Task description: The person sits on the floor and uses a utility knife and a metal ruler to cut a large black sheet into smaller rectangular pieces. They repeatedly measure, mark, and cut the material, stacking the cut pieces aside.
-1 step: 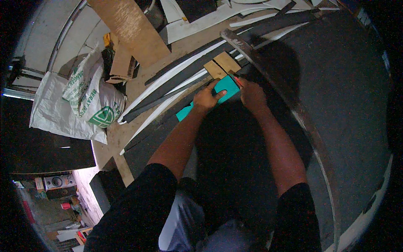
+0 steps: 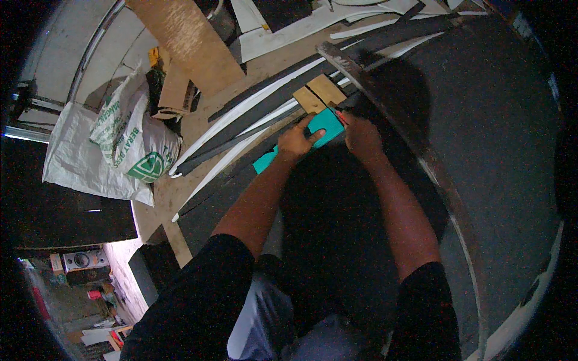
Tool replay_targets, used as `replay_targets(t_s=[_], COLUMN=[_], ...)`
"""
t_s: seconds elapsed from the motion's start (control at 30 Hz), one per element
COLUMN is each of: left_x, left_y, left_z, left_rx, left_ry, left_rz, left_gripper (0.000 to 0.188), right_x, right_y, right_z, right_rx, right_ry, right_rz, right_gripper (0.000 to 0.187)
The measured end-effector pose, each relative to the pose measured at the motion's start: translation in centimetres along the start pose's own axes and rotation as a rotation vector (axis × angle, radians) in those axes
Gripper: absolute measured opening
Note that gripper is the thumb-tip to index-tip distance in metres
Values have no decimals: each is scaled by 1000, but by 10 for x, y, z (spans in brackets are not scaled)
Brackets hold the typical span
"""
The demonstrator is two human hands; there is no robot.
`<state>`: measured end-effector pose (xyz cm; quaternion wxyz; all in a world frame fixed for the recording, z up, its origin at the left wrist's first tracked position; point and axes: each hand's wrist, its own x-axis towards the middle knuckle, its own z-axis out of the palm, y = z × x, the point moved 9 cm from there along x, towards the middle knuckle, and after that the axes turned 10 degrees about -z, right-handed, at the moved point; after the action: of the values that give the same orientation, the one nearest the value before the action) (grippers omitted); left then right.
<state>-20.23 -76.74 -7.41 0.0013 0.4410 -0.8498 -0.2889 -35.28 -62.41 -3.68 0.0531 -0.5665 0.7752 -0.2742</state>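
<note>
My left hand point(image 2: 294, 139) is closed on a flat teal piece point(image 2: 328, 123), its thumb lying on top and its fingers at the far left edge. At the right end of that piece, my right hand point(image 2: 363, 135) is wrapped round a slim red tool point(image 2: 342, 118). Most of the tool is covered by my fingers, so its kind cannot be made out. Two brown rectangular pieces point(image 2: 326, 89) lie side by side just beyond the teal end. Beneath is a dark sheet point(image 2: 500, 120) with black and white strips point(image 2: 241, 135) along its far left side.
A long, narrow dark bar point(image 2: 430, 165) runs across the sheet, right of my right arm. White sacks with green print point(image 2: 135, 141) stand at the left. Behind them leans a brown board point(image 2: 186, 45). White scraps point(image 2: 283, 39) lie at the far side. A speaker point(image 2: 84, 260) sits lower left.
</note>
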Motion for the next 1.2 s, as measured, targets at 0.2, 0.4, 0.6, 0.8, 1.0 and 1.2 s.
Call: replay_targets(t_s=[0.2,0.4,0.6,0.8,1.0,1.2], left_x=[-3,2,7,9,-61,-166], left_y=[8,2,-2,-1,16,9], left_z=[-11,-8,-6,-12,-27,-18], left_rx=[31,11,-50,-26,210,319], left_ry=[43,27,50,36,356,304], left_rz=[17,11,33,-3,98,88], left_gripper=[77,79,80,80,96,104], right_x=[2,8,24,17,-100,-249], right_y=[-17,-26,-31,-39,-38,-50], right_z=[-8,-12,-2,-27,-91,-107], right_rx=[-49,-77,-134,-162,80,630], right_ry=[-82,-120,-225,-300,180,222], right_rz=[28,36,150,164,254,603], right_gripper=[56,45,28,33,39,33])
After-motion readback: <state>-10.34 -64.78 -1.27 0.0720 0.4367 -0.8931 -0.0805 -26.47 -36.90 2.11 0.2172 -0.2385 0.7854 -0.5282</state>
